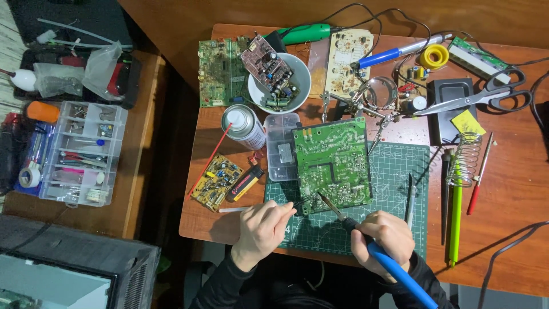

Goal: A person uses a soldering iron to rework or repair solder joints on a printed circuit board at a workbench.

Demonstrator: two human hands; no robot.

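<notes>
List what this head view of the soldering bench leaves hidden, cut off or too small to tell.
- Soldering iron: the handle's end is cut off by the bottom edge.
- Left hand: what its fingers pinch is too small to tell.
- Green circuit board: the joint under the tip is too small.
- White bowl: its inside is hidden by a small board.

Head-worn view, steeply down, workbench [503, 189].

Circuit board [333, 163] sits on cutting mat [400, 171] | spray can [244, 127] left of it | bowl [297, 88] behind | scissors [486, 96] far right, behind mat
</notes>
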